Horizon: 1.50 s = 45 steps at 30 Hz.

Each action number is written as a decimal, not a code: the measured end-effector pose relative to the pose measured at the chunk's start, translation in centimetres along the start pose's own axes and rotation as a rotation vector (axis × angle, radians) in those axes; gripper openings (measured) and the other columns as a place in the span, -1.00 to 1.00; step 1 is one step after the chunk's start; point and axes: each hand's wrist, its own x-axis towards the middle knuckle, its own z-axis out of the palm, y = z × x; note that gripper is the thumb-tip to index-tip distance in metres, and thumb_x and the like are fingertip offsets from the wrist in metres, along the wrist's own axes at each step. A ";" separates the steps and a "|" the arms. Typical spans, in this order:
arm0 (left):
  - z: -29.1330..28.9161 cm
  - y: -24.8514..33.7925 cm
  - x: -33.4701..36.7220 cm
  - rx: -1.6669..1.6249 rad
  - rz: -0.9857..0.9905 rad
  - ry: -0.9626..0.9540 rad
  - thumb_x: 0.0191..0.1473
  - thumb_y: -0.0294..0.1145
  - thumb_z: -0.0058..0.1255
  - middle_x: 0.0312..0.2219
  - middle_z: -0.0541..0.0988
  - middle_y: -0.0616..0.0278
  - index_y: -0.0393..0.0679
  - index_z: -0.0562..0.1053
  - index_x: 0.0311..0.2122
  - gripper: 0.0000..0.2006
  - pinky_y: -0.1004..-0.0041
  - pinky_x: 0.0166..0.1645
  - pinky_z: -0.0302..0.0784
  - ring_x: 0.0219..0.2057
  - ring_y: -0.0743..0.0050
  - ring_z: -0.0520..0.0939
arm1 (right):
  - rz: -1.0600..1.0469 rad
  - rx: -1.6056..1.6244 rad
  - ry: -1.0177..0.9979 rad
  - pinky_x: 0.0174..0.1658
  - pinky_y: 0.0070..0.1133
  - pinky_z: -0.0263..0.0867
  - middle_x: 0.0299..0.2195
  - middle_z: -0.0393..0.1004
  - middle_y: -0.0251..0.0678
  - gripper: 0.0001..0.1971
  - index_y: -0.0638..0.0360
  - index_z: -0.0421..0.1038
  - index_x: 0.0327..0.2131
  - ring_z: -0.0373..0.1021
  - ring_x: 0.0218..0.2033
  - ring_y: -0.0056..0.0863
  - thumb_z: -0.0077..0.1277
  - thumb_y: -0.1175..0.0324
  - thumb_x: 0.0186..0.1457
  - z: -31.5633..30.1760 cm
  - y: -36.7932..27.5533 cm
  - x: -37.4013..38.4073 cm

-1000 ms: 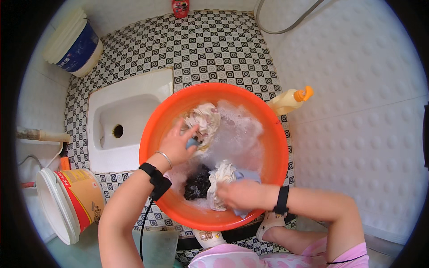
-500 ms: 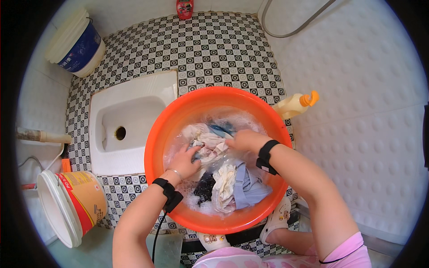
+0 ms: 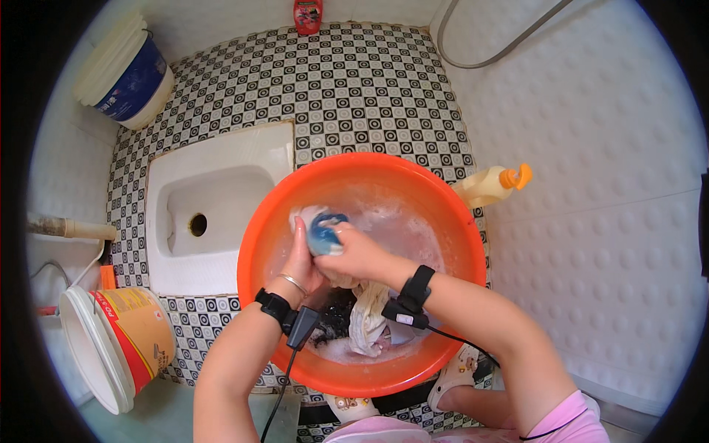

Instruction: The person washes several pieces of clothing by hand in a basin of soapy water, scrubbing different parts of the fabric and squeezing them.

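Observation:
A bunched wet cloth (image 3: 323, 232), blue and white, is lifted and squeezed between my hands over the left part of an orange basin (image 3: 255, 221). My left hand (image 3: 301, 264) cups it from the left, thumb pointing up. From the right, the fingers of my right hand (image 3: 357, 253) press into it. Soapy water (image 3: 421, 244) fills the basin. Nearer to me lie a cream cloth (image 3: 366, 321) and a black one (image 3: 337, 316); my right wrist and its black strap hide most of a pale blue cloth beside them.
Left of the basin is a white squat toilet (image 3: 221, 284). A pump bottle (image 3: 484, 187) stands at the basin's right. Buckets stand at the far left (image 3: 136, 88) and near left (image 3: 140, 332). By the back wall is a red bottle (image 3: 307, 16); a grey hose (image 3: 509, 48) hangs right.
My hands were apart on the loose wet clothes; now they have come together at the left with the blue and white cloth gathered between them. My right arm has swung left over the pale blue cloth.

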 end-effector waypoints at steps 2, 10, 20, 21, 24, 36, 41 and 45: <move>0.0 0.9 -0.9 -0.107 -0.027 0.047 0.12 0.36 -0.44 -0.02 0.46 0.20 0.00 0.36 0.05 -0.32 0.23 0.06 0.42 0.00 0.24 0.48 | 0.017 0.058 -0.188 -0.07 -0.38 0.29 -0.23 0.41 -0.07 -0.65 0.17 0.46 -0.20 0.36 -0.16 -0.14 0.09 0.19 -0.04 -0.9 -3.7 0.0; 1.8 0.8 -1.4 -0.116 0.070 -0.028 0.20 -0.16 -0.25 -0.07 0.49 0.18 -0.14 0.35 0.04 -0.61 0.29 0.01 0.47 -0.05 0.29 0.51 | -0.158 -0.431 -0.053 -0.09 -0.24 0.27 -0.30 0.41 -0.04 -0.76 0.20 0.47 -0.31 0.35 -0.23 -0.04 0.00 0.28 -0.05 -4.8 1.4 0.4; -2.4 -0.3 -2.0 1.584 0.226 0.639 0.02 0.08 -0.01 0.08 0.33 -0.07 -0.26 0.32 0.00 -0.39 0.28 -0.13 0.46 -0.02 0.02 0.41 | 0.401 -0.627 -0.105 0.05 -0.28 0.25 -0.05 0.31 0.21 -0.46 0.23 0.31 -0.03 0.29 0.00 0.02 -0.02 0.09 -0.05 -11.2 7.2 -0.5; -3.3 -0.8 -1.2 1.235 0.211 0.515 0.06 0.18 -0.09 0.15 0.24 0.01 -0.17 0.26 0.07 -0.35 0.16 -0.21 0.51 0.08 0.01 0.32 | 0.526 -0.503 -0.144 0.11 -0.28 0.18 0.02 0.22 0.23 -0.40 0.23 0.26 0.01 0.24 0.05 0.04 -0.02 0.04 -0.05 -9.6 6.3 0.3; 4.2 -1.2 -0.9 0.566 -0.135 0.414 0.08 0.30 -0.22 0.08 0.35 0.16 0.04 0.23 0.14 -0.34 0.01 -0.17 0.49 -0.08 0.06 0.51 | 0.618 -0.496 -0.182 0.09 -0.36 0.17 -0.11 0.29 0.13 -0.48 0.23 0.29 -0.10 0.27 -0.01 -0.01 -0.04 0.01 -0.03 -6.2 10.3 -0.4; 4.0 2.0 -1.2 -0.156 -0.051 -0.044 0.20 0.01 -0.18 -0.21 0.54 0.15 -0.13 0.40 -0.06 -0.58 0.34 -0.08 0.51 -0.17 0.34 0.57 | -0.323 -0.140 -0.083 -0.14 -0.24 0.26 -0.29 0.37 -0.01 -0.75 0.20 0.38 -0.47 0.30 -0.25 -0.02 0.14 0.28 -0.22 -3.9 -2.7 0.2; 4.5 4.6 -3.3 0.680 0.489 0.089 0.13 -0.37 -0.08 -0.35 0.52 0.19 -0.26 0.47 -0.31 -0.83 0.41 -0.17 0.42 -0.31 0.39 0.53 | -0.135 -0.710 -0.156 -0.07 -0.28 0.23 -0.16 0.35 -0.08 -0.58 0.04 0.49 -0.24 0.32 -0.15 -0.10 0.12 -0.03 -0.10 -11.0 0.8 -0.7; 2.7 5.2 -4.5 1.379 0.718 0.256 0.02 -0.46 -0.02 -0.45 0.45 0.06 -0.33 0.45 -0.50 -0.85 0.29 -0.27 0.39 -0.38 0.16 0.49 | 0.244 -0.869 -0.425 -0.04 -0.30 0.25 -0.18 0.37 -0.11 -0.58 0.03 0.47 -0.20 0.35 -0.14 -0.17 0.09 -0.03 -0.06 -14.3 0.2 -0.9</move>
